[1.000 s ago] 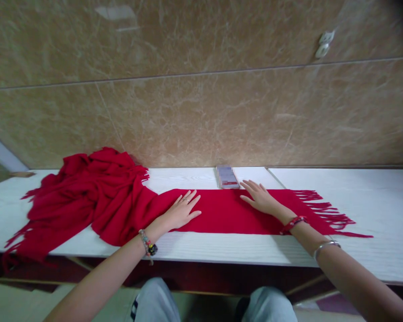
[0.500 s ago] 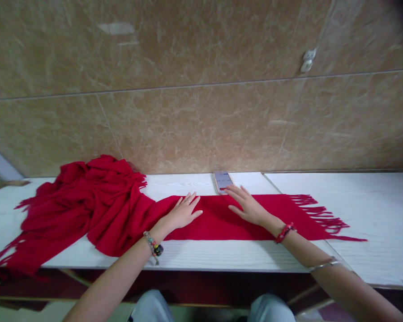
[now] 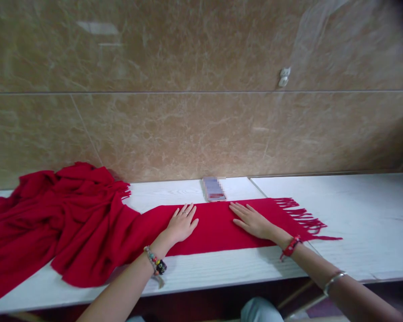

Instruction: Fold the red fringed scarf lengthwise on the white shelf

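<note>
A long red scarf [image 3: 215, 226] lies on the white table [image 3: 356, 223]. Its right part is spread flat and ends in a fringe [image 3: 298, 214]; its left part is bunched in a heap [image 3: 53, 219]. My left hand [image 3: 181, 223] rests flat on the flat part, fingers spread, holding nothing. My right hand [image 3: 251, 220] lies flat on the scarf too, a little to the right, fingers stretched out toward the wall. Both wrists wear bracelets.
A phone [image 3: 214, 188] lies on the table against the brown marble wall [image 3: 201, 125], just beyond my hands. A seam runs across the tabletop near the fringe. My knees show below the table's front edge.
My right hand has slid left along the scarf, closer to my left hand. The view has shifted, so the heap sits further left in the picture.
</note>
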`<state>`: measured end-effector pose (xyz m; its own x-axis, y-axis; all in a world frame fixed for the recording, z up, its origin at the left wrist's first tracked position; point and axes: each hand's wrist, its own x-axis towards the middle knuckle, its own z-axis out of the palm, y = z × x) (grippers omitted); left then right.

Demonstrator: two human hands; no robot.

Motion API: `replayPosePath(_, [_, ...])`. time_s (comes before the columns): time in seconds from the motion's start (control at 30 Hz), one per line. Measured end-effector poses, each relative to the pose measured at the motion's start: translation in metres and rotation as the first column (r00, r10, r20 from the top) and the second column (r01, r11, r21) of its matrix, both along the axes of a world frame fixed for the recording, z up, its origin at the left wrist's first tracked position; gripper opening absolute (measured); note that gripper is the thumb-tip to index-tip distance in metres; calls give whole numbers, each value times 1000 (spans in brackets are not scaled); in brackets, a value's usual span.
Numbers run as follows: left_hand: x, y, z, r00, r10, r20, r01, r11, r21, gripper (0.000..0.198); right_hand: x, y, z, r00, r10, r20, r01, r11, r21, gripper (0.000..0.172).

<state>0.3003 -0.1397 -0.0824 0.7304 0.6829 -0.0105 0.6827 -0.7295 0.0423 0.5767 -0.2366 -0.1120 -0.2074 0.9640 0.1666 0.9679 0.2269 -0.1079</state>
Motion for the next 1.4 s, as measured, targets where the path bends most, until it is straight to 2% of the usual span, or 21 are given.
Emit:
replayPosePath(0.13, [2, 3, -1, 1000, -2, 4, 2, 1000, -10, 57, 90, -28, -7, 953, -295, 62, 296, 955, -14, 47])
replayPosePath(0.2, [3, 5, -3, 1000, -5, 0, 5, 1000, -10, 56, 117, -40, -4, 929, -360, 90, 361, 932, -2, 43])
replayPosePath(0.27, [4, 6, -4, 1000, -5, -9, 5, 1000, 2, 55, 117, -44, 1, 924, -372, 89, 370, 928, 42, 43])
replayPosePath(0.37, [4, 6, -5, 1000, 0, -19, 0, 1000, 21, 54, 68, -32, 8, 951, -301, 74, 295, 952, 75, 49])
replayPosePath(0.47, [4, 6, -5, 1000, 3, -18, -2, 999, 34, 54, 3, -13, 11, 995, -96, 20, 95, 995, 27, 53])
replayPosePath(0.53, [4, 5, -4, 1000, 4, -13, -3, 999, 37, 54, -21, -7, 12, 1000, 11, -3, -11, 1000, -18, 53])
replayPosePath(0.57, [4, 4, -3, 1000, 5, -13, -4, 999, 33, 54, -22, -7, 11, 1000, 27, -7, -27, 999, -36, 53])
replayPosePath(0.63, [4, 3, -2, 1000, 7, -11, -7, 1000, 17, 54, -4, -12, 8, 1000, -20, 3, 20, 998, -55, 54])
replayPosePath(0.8, [5, 3, -1, 1000, 19, 9, -18, 1000, -24, 54, 87, -36, -10, 960, -272, 66, 273, 962, 6, 53])
replayPosePath(0.87, [5, 3, -2, 1000, 18, 20, -18, 999, -29, 54, 99, -38, -10, 946, -315, 81, 312, 949, 44, 52])
replayPosePath(0.9, [5, 3, -3, 1000, 15, 26, -14, 999, -29, 54, 94, -36, -6, 947, -311, 73, 307, 949, 71, 52])
replayPosePath(0.97, [5, 3, -4, 999, 7, 41, -6, 1000, -26, 53, 63, -26, 5, 970, -242, 21, 237, 961, 140, 51])
replayPosePath(1.03, [5, 3, -6, 998, -3, 59, 4, 1000, -17, 54, 15, -12, 18, 995, -73, -62, 83, 980, 179, 48])
replayPosePath(1.1, [3, 2, -6, 997, -9, 81, 8, 1000, 3, 53, -36, 2, 29, 985, 130, -113, -110, 979, 170, 47])
replayPosePath(1.2, [-4, 2, -4, 994, 17, 109, -25, 997, 69, 48, -89, 18, 33, 950, 285, -131, -268, 955, 128, 48])
replayPosePath(1.3, [-14, 4, -1, 988, 96, 117, -111, 985, 132, 44, -103, 25, 23, 941, 312, -134, -305, 950, 73, 49])
replayPosePath(1.4, [-20, 4, 1, 981, 166, 97, -173, 982, 75, 44, -100, 27, 13, 943, 305, -135, -299, 952, 60, 47])
